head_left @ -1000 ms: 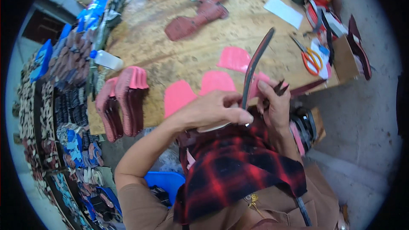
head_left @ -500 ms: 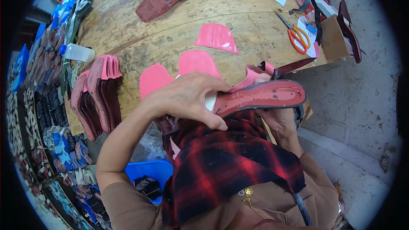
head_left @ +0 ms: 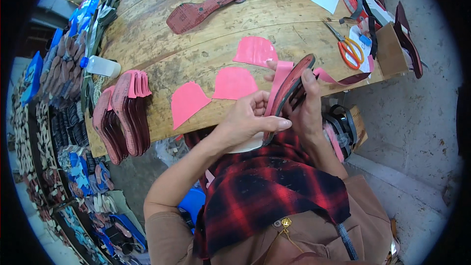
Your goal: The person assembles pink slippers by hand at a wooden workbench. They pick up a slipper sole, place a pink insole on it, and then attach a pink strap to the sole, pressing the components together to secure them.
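Above my lap, at the table's front edge, a dark red shoe sole point(head_left: 293, 79) with a black rim is held tilted on its side between both hands. My left hand point(head_left: 252, 120) grips its lower end, the thumb across the edge. My right hand point(head_left: 307, 103) is closed round the upper part, its thumb on the rim. A pink strap point(head_left: 279, 81) runs along the sole's left face, and a dark red strip trails off to the right. Below my left hand shows a whitish piece point(head_left: 249, 144), partly hidden. Pink cut pieces point(head_left: 234, 83) lie just beyond on the table.
Stacked red soles with pink flaps point(head_left: 130, 113) hang over the table's left edge near a blue-capped bottle point(head_left: 101, 66). Orange-handled scissors point(head_left: 347, 49) lie right, beside a cardboard box point(head_left: 392, 51). More red soles point(head_left: 198, 12) rest farther back. Shelves of shoe parts point(head_left: 51, 167) stand left.
The sole has turned from lying nearly level to standing steeply on its side. My right hand has come up round its upper part, and my left hand has moved right and lower.
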{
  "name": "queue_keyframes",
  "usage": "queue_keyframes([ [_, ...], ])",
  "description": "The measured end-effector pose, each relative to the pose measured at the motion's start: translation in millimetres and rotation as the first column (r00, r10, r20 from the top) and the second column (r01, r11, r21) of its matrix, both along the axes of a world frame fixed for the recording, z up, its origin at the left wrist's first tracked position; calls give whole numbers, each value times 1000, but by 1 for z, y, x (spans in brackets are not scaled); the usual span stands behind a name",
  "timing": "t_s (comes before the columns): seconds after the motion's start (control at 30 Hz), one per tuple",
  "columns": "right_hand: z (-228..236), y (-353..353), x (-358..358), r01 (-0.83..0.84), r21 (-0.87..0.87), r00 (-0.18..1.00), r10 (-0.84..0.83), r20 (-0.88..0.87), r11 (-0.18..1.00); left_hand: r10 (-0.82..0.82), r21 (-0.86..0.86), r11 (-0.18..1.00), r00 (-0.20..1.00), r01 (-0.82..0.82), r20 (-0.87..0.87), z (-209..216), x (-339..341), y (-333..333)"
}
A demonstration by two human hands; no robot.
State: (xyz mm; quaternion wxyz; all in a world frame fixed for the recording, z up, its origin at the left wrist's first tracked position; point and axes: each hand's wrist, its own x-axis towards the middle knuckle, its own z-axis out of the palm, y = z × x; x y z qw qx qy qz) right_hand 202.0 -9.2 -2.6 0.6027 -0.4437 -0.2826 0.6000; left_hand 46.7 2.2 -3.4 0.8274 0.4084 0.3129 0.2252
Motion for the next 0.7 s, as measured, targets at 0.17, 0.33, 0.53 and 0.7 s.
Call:
queue_keyframes([
  [0.17,-14,10,22,-234,-186,863,116,-491,954,17,147,989,997,-6,-73,-8,-8,-13],
  [0.33,-53,13,44,-98,-122,993,105,50,988,-20,156,988,1000,20,-2,-7,-2,-28],
  [0.53,-7,-13,65,-161,-168,987,154,-51,973,37,298,954,987,13,-159,-23,-5,-34],
  [0.7,-37,-7,54,104,-152,887,-161,-432,983,178,763,604,894,231,-412,-52,11,-25],
])
